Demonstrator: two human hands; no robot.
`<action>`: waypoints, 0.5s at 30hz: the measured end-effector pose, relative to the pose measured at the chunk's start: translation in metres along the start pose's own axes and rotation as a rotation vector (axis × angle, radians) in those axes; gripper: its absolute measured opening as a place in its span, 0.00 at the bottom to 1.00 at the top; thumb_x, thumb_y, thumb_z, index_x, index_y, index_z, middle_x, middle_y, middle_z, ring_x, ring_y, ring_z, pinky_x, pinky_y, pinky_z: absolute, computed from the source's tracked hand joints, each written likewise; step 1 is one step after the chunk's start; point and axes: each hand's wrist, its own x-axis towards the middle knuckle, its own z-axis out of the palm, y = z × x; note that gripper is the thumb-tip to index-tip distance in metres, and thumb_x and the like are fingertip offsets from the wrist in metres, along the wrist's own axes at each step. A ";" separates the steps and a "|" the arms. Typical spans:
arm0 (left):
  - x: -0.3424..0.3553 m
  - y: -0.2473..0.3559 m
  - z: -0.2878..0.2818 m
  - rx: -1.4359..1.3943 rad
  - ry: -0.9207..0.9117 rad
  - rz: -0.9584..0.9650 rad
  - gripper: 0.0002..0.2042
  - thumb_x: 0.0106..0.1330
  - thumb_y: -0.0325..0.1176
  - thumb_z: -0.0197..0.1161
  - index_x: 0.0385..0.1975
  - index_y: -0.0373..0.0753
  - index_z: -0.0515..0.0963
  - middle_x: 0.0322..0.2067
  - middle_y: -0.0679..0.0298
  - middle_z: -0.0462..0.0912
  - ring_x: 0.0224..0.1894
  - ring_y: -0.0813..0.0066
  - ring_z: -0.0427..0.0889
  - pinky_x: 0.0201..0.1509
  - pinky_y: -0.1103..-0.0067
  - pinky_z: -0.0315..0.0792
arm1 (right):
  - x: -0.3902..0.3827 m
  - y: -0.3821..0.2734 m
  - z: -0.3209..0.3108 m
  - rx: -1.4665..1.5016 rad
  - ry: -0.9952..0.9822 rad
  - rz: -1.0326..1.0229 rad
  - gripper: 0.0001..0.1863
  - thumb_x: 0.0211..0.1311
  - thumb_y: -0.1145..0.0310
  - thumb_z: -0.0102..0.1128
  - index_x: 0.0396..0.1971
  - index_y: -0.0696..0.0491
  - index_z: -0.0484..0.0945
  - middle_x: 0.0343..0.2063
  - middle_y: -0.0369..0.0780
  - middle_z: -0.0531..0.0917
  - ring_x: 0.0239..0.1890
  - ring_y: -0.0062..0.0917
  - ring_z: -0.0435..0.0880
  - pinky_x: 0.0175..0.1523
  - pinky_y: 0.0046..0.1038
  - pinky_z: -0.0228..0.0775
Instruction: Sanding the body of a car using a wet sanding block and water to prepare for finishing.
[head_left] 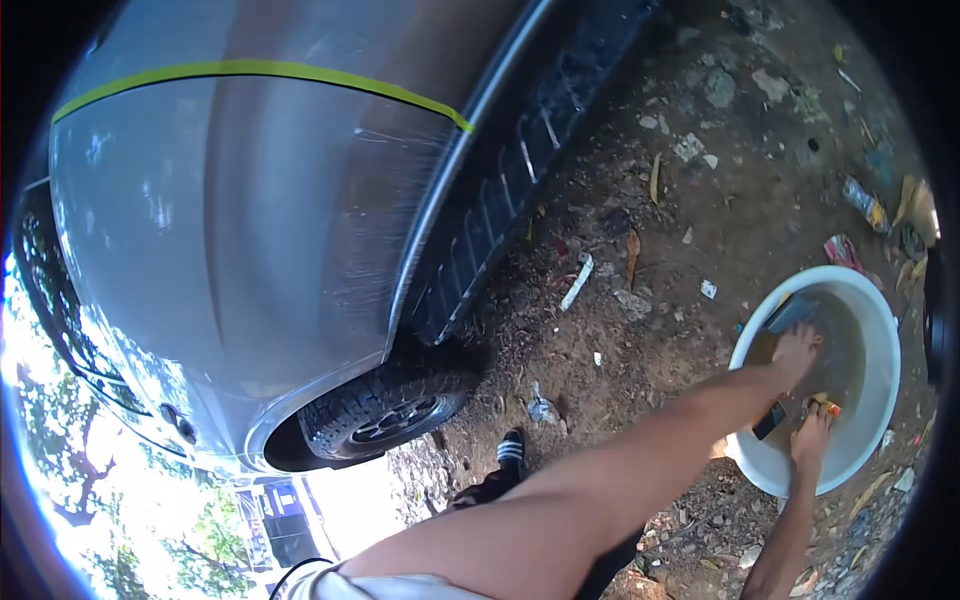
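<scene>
In the head view, you are reaching both arms down into a white basin [880, 330] of murky water sitting on the dirt ground [660, 250] to your right. Your left hand [797, 348] is dipping into the water near a dark sheet [790, 312] lying against the basin's far wall; whether it is gripping anything cannot be told. Your right hand [812, 430] is clenching a small yellow-and-red object [826, 403] at the near side. A silver vehicle [230, 220] with a yellow tape strip [260, 70] is standing well apart to your left.
</scene>
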 end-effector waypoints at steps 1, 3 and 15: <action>-0.006 -0.008 0.043 0.117 -0.021 -0.056 0.14 0.68 0.32 0.55 0.50 0.47 0.82 0.58 0.58 0.71 0.59 0.63 0.72 0.54 0.67 0.71 | 0.014 -0.009 0.026 0.044 -0.026 -0.005 0.35 0.54 0.75 0.59 0.65 0.60 0.64 0.62 0.50 0.71 0.66 0.46 0.68 0.74 0.43 0.53; -0.011 0.034 0.077 0.060 -0.151 0.010 0.14 0.65 0.33 0.57 0.49 0.47 0.83 0.56 0.58 0.73 0.57 0.63 0.74 0.53 0.67 0.72 | 0.021 0.012 0.058 -0.086 -0.255 0.139 0.28 0.55 0.69 0.62 0.58 0.57 0.73 0.60 0.52 0.75 0.67 0.47 0.68 0.73 0.43 0.54; -0.132 -0.025 -0.197 -1.097 0.056 0.461 0.17 0.49 0.29 0.63 0.41 0.37 0.82 0.38 0.49 0.79 0.47 0.54 0.76 0.44 0.62 0.74 | -0.027 0.151 0.075 1.094 0.207 0.164 0.31 0.70 0.50 0.56 0.55 0.65 0.76 0.45 0.47 0.82 0.45 0.33 0.77 0.56 0.37 0.68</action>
